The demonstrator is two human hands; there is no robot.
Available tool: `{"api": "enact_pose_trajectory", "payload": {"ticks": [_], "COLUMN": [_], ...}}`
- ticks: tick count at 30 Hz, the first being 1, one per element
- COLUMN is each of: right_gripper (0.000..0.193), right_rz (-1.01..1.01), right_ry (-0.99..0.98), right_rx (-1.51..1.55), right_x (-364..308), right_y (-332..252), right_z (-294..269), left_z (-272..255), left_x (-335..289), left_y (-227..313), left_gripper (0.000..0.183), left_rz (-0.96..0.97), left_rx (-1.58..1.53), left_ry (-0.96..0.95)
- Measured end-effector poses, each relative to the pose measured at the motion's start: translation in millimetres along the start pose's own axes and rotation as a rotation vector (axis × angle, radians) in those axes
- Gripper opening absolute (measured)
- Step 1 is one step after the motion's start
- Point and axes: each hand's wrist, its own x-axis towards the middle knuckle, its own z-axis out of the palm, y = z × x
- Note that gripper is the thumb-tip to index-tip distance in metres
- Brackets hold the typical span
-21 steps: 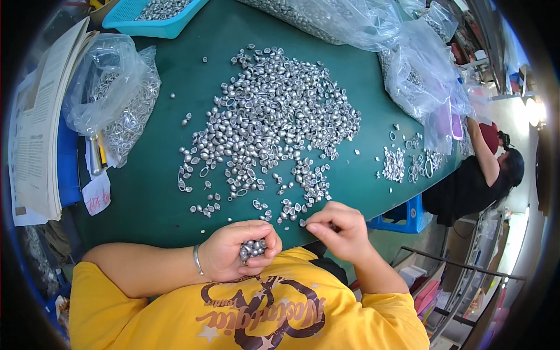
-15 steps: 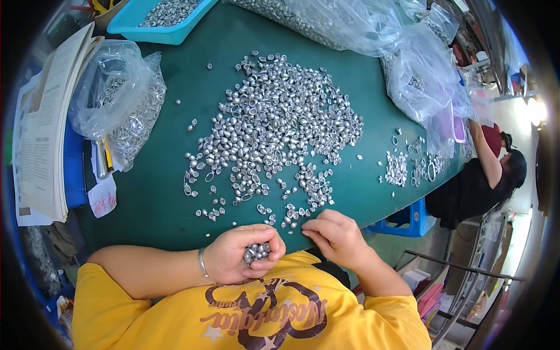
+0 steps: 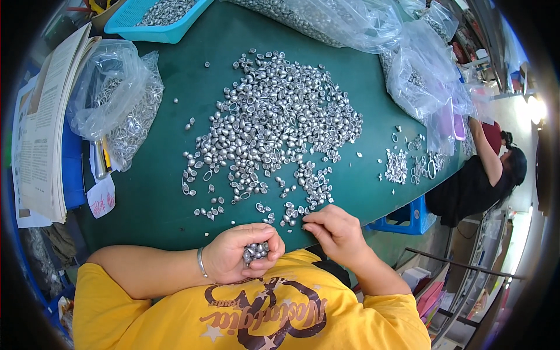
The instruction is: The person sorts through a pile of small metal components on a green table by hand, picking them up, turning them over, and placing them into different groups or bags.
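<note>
Dark green counter (image 3: 146,198) fills the middle of the frame, edges bent by the lens. Blue tray (image 3: 146,34) of silver bits upper left; clear bag (image 3: 137,125) of rings below it, papers (image 3: 44,128) at far left. Big clear bags (image 3: 364,26) along the top into upper right. Blue stool (image 3: 417,214) right of centre, under the counter edge; beside it a co-worker (image 3: 466,189) in black, arm on the counter. Bright lamp (image 3: 536,111) at far right, metal rack (image 3: 461,265) lower right. Pieces (image 3: 280,119): small silver-grey ovals, some domed, some showing a hollow side, heaped upper centre, strays trailing down toward the hands; flatter bits (image 3: 396,168) right of the heap. Left hand (image 3: 230,251), lower centre, bracelet (image 3: 201,262) at the wrist: grip curled round a handful of pieces. Right hand (image 3: 341,236), just right of it: grip narrow at the lowest pieces, can't tell if one is pinched.
</note>
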Motion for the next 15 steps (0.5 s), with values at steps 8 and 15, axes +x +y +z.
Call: {"api": "enact_pose_trajectory", "payload": {"ticks": [8,15], "right_gripper": [0.013,0.011], "right_rz": [-0.092,-0.089], "right_ry": [-0.054,0.014], "right_rx": [-0.151,-0.129], "right_x": [-5.1,-4.5], "right_y": [3.8,4.7], "right_z": [4.8,6.4], "left_z": [1.1,0.2], "left_x": [0.0,-0.1], "left_y": [-0.6,-0.5], "left_gripper": [0.028,0.028], "left_rz": [0.003,-0.006], "left_rx": [-0.013,-0.001], "left_ry": [0.018,0.029]}}
